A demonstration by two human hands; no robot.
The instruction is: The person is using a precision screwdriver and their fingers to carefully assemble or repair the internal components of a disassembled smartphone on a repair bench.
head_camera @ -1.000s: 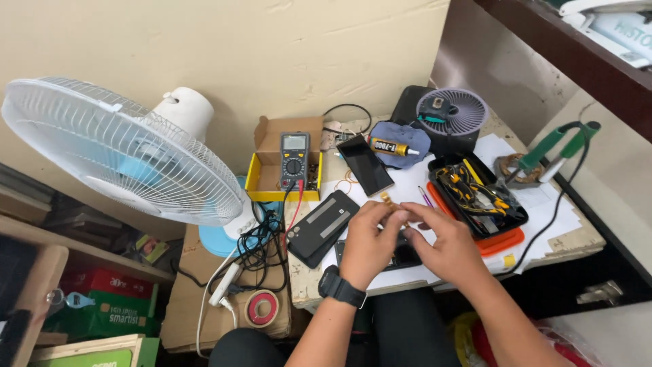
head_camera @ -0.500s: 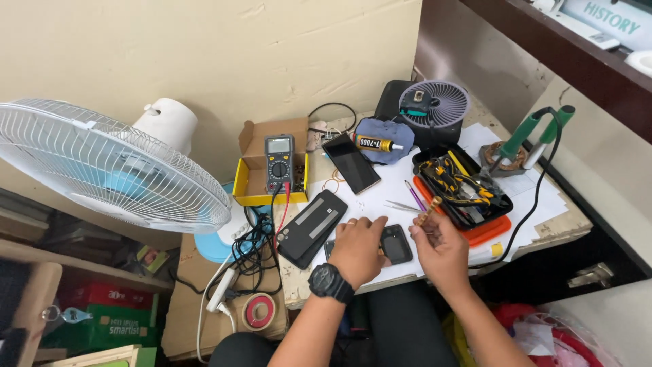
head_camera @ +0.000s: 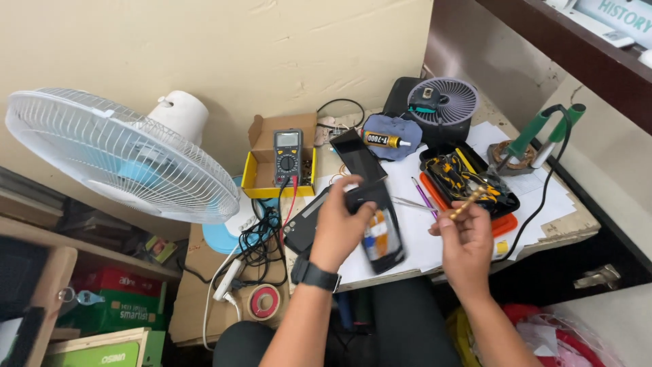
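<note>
My left hand (head_camera: 341,221), with a black watch on the wrist, grips a black smartphone (head_camera: 380,228) by its upper edge and holds it tilted above the small white-papered table (head_camera: 543,204). The phone's glossy face reflects light. My right hand (head_camera: 467,238) is raised to the right of the phone and pinches a thin yellowish strip (head_camera: 468,202) between thumb and fingers. A second dark phone (head_camera: 304,219) lies flat on the table just left of my left hand. Tweezers and a purple pen (head_camera: 422,196) lie on the paper between my hands.
A black tray of small tools (head_camera: 468,178) on an orange tray sits right. A glue tube on blue cloth (head_camera: 388,139), a small round fan (head_camera: 443,102), a multimeter (head_camera: 288,156) in a yellow box, and a soldering stand (head_camera: 516,155) line the back. A big white fan (head_camera: 115,160) stands left.
My left hand has lifted the phone off the table and tilted it up. My right hand has risen with the thin strip pinched in its fingers.
</note>
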